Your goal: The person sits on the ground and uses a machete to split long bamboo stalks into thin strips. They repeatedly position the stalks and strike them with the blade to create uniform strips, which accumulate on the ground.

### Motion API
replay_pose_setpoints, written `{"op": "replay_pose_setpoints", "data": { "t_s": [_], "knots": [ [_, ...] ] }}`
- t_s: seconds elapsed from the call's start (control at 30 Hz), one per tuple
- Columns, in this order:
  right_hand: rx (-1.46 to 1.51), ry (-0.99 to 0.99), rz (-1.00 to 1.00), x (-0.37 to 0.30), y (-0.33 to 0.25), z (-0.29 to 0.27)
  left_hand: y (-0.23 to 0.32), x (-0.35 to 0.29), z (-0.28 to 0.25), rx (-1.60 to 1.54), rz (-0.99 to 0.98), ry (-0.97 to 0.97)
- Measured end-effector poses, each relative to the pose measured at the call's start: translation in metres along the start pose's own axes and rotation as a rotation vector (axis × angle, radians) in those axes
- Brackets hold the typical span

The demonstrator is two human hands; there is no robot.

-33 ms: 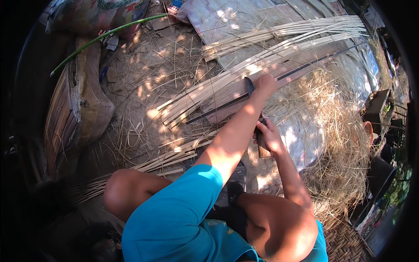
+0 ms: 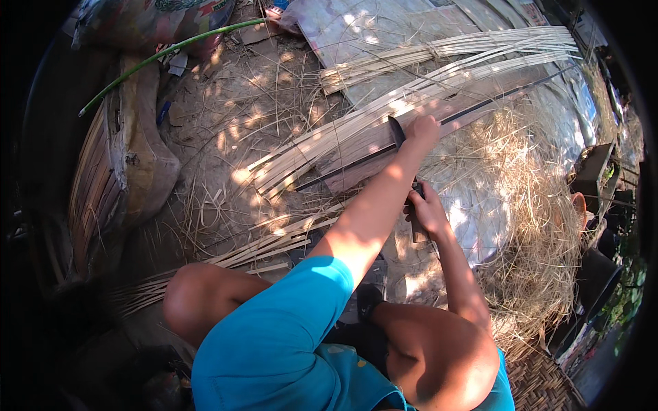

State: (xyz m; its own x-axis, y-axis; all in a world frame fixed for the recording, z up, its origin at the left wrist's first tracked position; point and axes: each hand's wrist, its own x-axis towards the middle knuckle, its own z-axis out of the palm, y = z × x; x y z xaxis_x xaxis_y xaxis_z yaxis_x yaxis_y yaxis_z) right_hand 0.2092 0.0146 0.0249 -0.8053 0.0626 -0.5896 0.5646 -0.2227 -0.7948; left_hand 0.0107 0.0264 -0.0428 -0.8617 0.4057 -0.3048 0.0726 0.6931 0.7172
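Left hand [image 2: 421, 130]: arm stretched forward, fingers closed on the long bamboo strip [image 2: 480, 103] at the point where a dark blade [image 2: 396, 133] crosses it; the blade stands just left of the knuckles, touching the strip

Right hand [image 2: 426, 209]: drawn back toward the body, nearer than the left hand, fingers wrapped on a dark handle-like piece; what it belongs to cannot be told, as the hand hides most of it

Long bamboo strip: runs from just below the left hand, out to the far right beyond it, lying over a flat board [image 2: 356, 157]

Step in hand, judged: paring or splitting the strip. It likely goes best with the blade kept at a shallow angle, the left thumb behind the edge, the strip fed evenly so that it does not twist

Pale split strips [image 2: 445, 48]: a bundle beyond the left hand; a second bundle [image 2: 274, 243] left of the right hand, near the knee [image 2: 195, 294]

Loose shavings [image 2: 534, 226]: a heap right of both hands, crowding that side

Room: bare ground [image 2: 226, 130] left of the left hand is the open side; a woven basket wall [image 2: 96, 185] bounds it further left
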Motion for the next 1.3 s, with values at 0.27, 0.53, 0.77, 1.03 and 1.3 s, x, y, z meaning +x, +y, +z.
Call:
{"op": "replay_pose_setpoints", "data": {
  "t_s": [0.27,0.53,0.77,1.03,1.3],
  "knots": [
    [-0.859,-0.332,-0.825,-0.043,0.054,0.064,0.019,-0.013,-0.017,0.055,-0.005,0.019],
    [-0.532,-0.511,0.056,-0.048,0.018,0.069,0.002,0.007,-0.014,0.178,0.088,-0.048],
    [-0.165,-0.119,-0.157,0.01,0.023,0.041,-0.012,0.002,-0.028,0.187,0.176,-0.06],
    [-0.651,-0.479,-0.589,-0.024,0.086,0.065,0.004,-0.007,-0.036,0.136,0.161,-0.092],
    [-0.298,-0.346,-0.257,-0.017,0.089,0.069,0.003,0.007,-0.023,0.177,0.127,-0.08]
  ]
}}
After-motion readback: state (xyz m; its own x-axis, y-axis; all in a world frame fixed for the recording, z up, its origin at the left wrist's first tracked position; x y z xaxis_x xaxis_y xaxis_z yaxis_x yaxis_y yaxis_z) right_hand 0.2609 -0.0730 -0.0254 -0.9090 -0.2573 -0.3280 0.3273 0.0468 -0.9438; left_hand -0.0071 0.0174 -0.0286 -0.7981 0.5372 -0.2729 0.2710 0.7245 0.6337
